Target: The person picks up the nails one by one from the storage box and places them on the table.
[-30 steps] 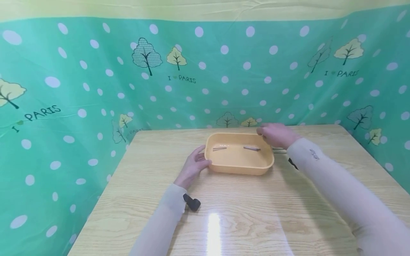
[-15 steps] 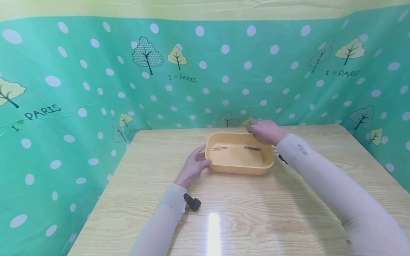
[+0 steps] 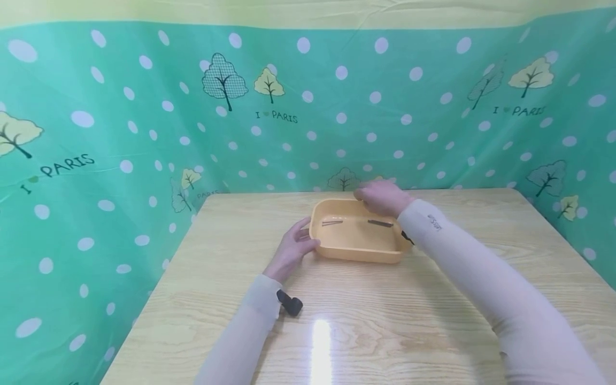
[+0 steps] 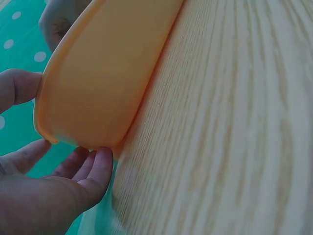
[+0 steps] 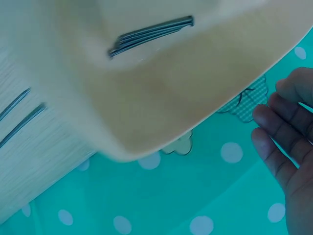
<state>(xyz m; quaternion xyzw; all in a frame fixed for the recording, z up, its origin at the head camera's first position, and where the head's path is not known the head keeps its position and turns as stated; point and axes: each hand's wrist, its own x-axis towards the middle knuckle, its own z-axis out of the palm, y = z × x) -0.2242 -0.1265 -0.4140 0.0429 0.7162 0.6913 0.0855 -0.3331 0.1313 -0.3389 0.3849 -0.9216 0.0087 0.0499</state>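
A yellow-orange plastic basin [image 3: 358,255] stands on the wooden table. My left hand [image 3: 291,248] grips its left end, thumb at the near corner and fingers farther round the wall, as the left wrist view shows. My right hand [image 3: 382,195] is at the far rim; in the right wrist view its fingers [image 5: 274,147] are loosely bent, with nothing between them. Inside the basin lie a bundle of slim dark metal rods [image 5: 151,35] toward the right and a thin metal pair [image 3: 332,222] toward the left.
Two more thin metal rods [image 5: 22,117] lie on the tabletop [image 3: 346,331] beside the basin's right end; the right forearm hides them in the head view. A green dotted cloth [image 3: 289,123] hangs behind and to both sides.
My right hand has slid leftward along the basin's far rim, from its right corner toward the middle. Its forearm now covers the rods right of the basin. The left hand keeps its hold.
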